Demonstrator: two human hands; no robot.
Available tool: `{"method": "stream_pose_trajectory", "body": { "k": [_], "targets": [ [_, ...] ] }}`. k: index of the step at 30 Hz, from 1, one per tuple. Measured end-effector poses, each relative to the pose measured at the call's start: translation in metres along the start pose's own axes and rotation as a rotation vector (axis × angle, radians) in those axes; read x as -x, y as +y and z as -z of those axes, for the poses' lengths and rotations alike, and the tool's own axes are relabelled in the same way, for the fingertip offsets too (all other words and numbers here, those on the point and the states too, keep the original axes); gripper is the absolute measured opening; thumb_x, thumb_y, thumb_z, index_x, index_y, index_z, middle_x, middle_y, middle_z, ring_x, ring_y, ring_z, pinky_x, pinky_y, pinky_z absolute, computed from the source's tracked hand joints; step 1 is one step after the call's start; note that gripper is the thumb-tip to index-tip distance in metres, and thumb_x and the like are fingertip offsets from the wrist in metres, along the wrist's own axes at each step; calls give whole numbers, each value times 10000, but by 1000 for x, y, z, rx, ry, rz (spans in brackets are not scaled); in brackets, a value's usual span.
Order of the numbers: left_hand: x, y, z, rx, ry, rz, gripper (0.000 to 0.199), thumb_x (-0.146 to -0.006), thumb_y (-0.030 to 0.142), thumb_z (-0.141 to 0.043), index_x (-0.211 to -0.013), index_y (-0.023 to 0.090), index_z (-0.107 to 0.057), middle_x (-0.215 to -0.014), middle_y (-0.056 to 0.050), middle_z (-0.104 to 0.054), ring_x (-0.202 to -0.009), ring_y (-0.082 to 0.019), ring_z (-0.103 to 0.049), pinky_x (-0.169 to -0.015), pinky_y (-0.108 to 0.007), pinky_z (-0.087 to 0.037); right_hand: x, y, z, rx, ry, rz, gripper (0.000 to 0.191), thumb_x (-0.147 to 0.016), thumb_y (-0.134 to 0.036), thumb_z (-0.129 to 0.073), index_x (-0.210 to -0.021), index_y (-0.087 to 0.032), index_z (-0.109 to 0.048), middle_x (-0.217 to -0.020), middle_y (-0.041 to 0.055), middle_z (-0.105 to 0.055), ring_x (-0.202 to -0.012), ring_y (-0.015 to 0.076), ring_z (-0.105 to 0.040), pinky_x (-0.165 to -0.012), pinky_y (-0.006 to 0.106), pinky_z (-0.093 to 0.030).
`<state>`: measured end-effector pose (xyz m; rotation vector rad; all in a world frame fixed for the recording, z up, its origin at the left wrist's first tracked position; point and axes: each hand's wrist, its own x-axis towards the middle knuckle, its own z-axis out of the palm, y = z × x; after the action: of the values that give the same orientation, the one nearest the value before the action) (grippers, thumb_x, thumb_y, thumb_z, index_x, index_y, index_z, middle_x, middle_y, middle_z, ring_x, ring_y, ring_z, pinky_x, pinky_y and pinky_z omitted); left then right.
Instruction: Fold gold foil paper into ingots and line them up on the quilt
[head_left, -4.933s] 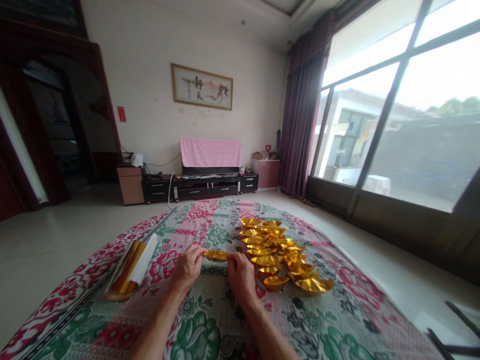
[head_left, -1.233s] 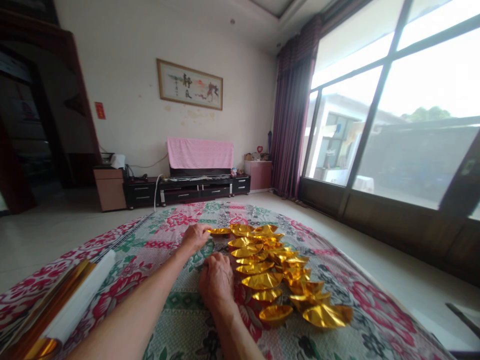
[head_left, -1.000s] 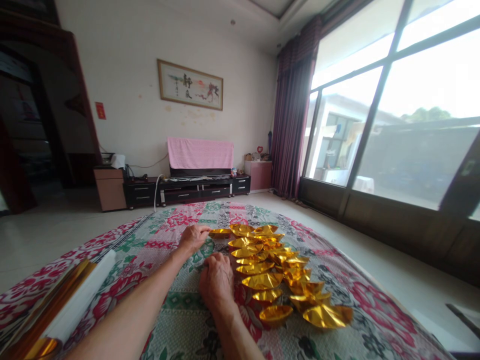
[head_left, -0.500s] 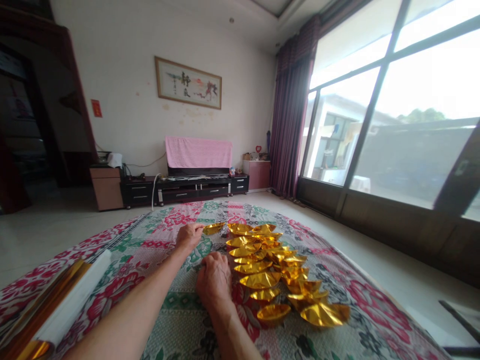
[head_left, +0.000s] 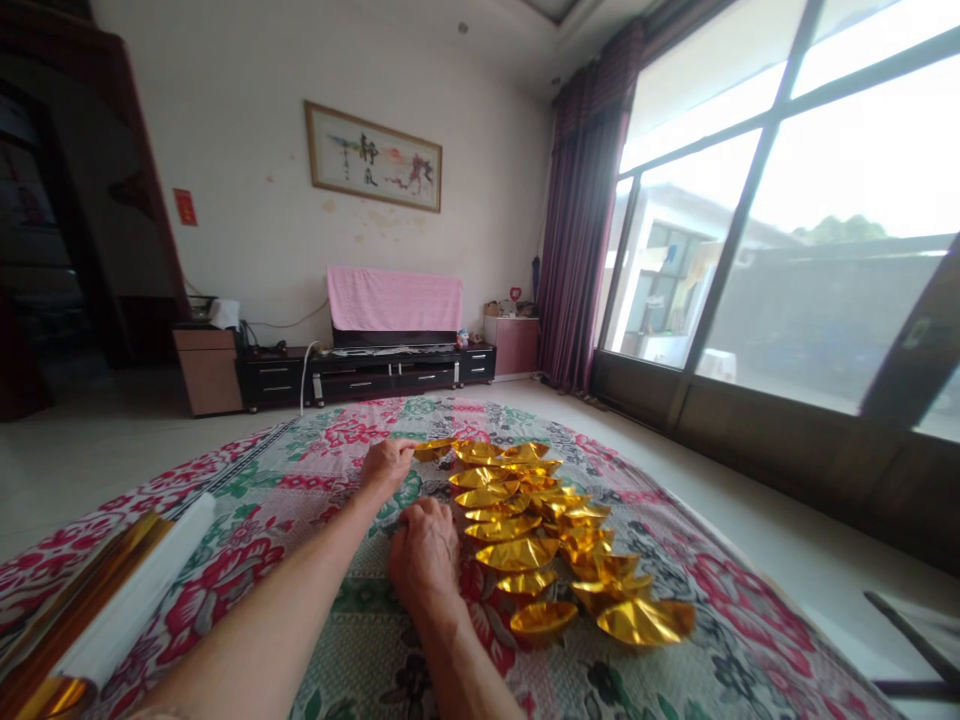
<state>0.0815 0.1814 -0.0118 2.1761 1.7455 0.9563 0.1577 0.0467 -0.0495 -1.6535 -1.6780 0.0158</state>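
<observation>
My left hand [head_left: 388, 468] pinches the left tip of a gold foil paper ingot [head_left: 433, 451] at the far end of the group. The ingot is boat-shaped, and its right end lies close to the neighbouring one. Nearer to me, my right hand [head_left: 426, 548] rests on the patterned cloth [head_left: 352, 625] with its fingers curled under, just left of the rows. Nothing shows in it, though its fingertips are hidden. Several more gold paper ingots [head_left: 517, 554] stand in two uneven rows to the right of my hands, some touching or overlapping.
A stack of gold foil sheets [head_left: 112, 600] with a white roll [head_left: 142, 590] lies at the table's left. The cloth covers a round table. Beyond it are a low black cabinet [head_left: 375, 380], a pink cloth [head_left: 396, 298] and a large window [head_left: 810, 260] at right.
My left hand has moved slightly right with the pinched ingot, bringing it closer to the far row. My right hand stays in place. The view has shifted a little.
</observation>
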Motion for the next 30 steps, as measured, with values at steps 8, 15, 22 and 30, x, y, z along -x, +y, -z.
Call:
{"method": "stream_pose_trajectory", "body": {
  "k": [8,15,22,30],
  "targets": [
    [1,3,1,14,-8,13,272,-803,265,-480,-962,239,-700,-758,3,-728,-735,-140,-665,-675,-194,-462,0,-3,3,16,-19,-22,153,-705,-131,-503,-762,-190,-632,-859,63,-605,-860,198,-490,-715,282,-350],
    [0,1,-1,38,0,9,268,-808,269,-479,-955,236,-700,-772,2,-725,-733,-131,-661,-686,-190,-459,0,-3,4,8,-26,-19,154,-690,-125,-508,-759,-192,-627,-862,60,-604,-867,195,-489,-729,279,-350],
    [-2,-2,-4,52,0,6,264,-806,261,-476,-940,231,-701,-782,1,-724,-724,-131,-660,-678,-192,-456,-1,-2,2,11,-20,-16,159,-683,-125,-513,-765,-188,-635,-856,62,-605,-866,196,-492,-734,280,-352],
    [-3,-4,-5,59,-11,11,258,-806,266,-485,-953,238,-696,-761,9,-724,-744,-131,-663,-672,-185,-456,0,-5,7,19,-19,-24,165,-696,-126,-502,-765,-194,-636,-867,61,-605,-865,199,-493,-735,283,-357]
  ]
}}
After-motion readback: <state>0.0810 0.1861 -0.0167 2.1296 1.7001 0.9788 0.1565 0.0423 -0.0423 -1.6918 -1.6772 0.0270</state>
